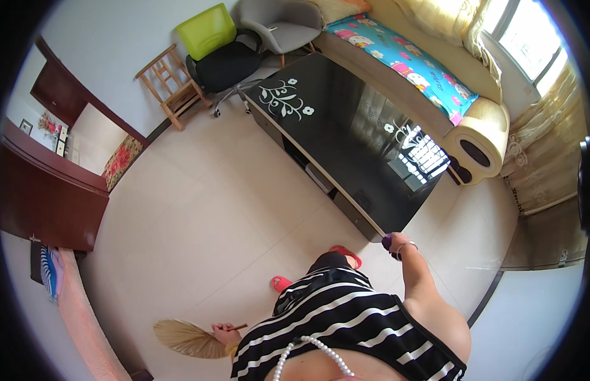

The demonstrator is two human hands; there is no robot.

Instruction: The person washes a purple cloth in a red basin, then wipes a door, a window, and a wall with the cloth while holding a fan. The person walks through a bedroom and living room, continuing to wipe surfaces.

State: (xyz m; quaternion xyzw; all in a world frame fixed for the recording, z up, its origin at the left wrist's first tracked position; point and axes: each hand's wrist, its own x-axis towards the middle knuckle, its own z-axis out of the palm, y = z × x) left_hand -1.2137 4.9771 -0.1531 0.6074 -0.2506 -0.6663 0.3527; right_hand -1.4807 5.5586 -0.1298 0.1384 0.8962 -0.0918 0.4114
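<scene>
My left hand (224, 333), at the lower left, is closed round the short handle of a tan palm-leaf hand fan (187, 337), whose pleated blade spreads out to the left above the floor. My right hand (398, 242) is gripping a small purple object (386, 241) at the near corner of a black glossy coffee table (342, 128); what exactly it is cannot be made out. White floral patterns decorate the table top, and an open shelf runs along its side.
Behind the table stands a sofa (383, 90) with a blue patterned cover. A wooden chair (168, 90), a green-backed office chair (223, 62) and a grey armchair (285, 28) line the wall. A brown door (47, 195) is at the left, curtains (542, 147) at the right.
</scene>
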